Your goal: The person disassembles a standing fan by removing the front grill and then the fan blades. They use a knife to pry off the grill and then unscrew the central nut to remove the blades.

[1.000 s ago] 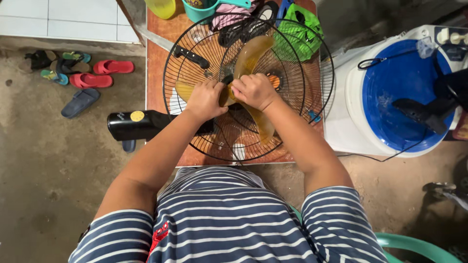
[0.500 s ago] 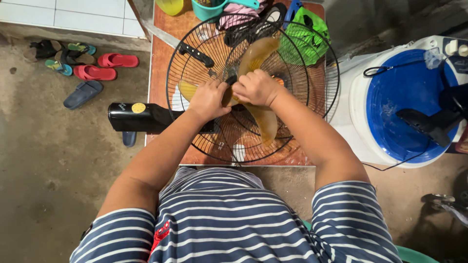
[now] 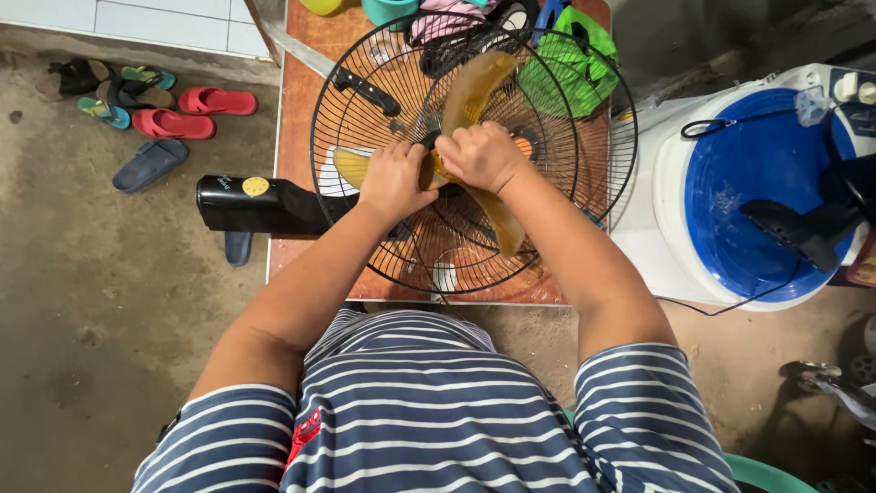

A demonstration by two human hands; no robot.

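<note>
A black wire fan cage lies face up on an orange-brown table. Inside it sits an amber three-blade fan blade. My left hand and my right hand are both closed at the hub in the middle of the blade, side by side and touching. The hub itself is hidden under my fingers. The fan's black motor housing sticks out to the left over the table edge.
A blue and white tub with a black cable stands right of the table. Several sandals lie on the concrete floor at left. A knife, a green bag and cups sit at the table's far end.
Both hands stay on the hub with a slight turn of the grip. The view has shifted a little.
</note>
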